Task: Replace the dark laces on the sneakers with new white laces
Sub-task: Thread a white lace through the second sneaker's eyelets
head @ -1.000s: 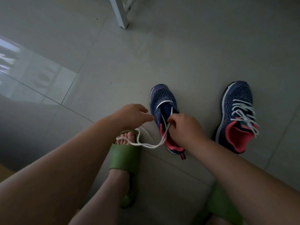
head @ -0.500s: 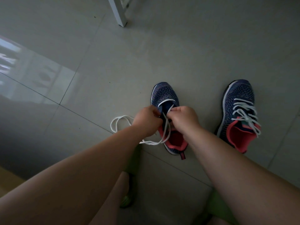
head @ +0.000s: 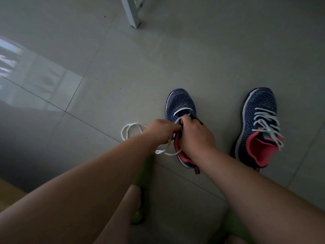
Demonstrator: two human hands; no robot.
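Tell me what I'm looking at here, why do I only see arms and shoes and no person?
The camera sits on the person's head and looks down, so you see only their own arms, as if through their eyes. There is just this one view. The floor is pale tile. Two blue and pink sneakers stand on it. The right sneaker already has white laces threaded across it. The left sneaker is being laced now: one strand of the white lace crosses near its toe, and the loose rest loops on the floor. The left hand pinches the lace, and the right hand grips the lace at the shoe's opening. A white furniture leg stands further away.
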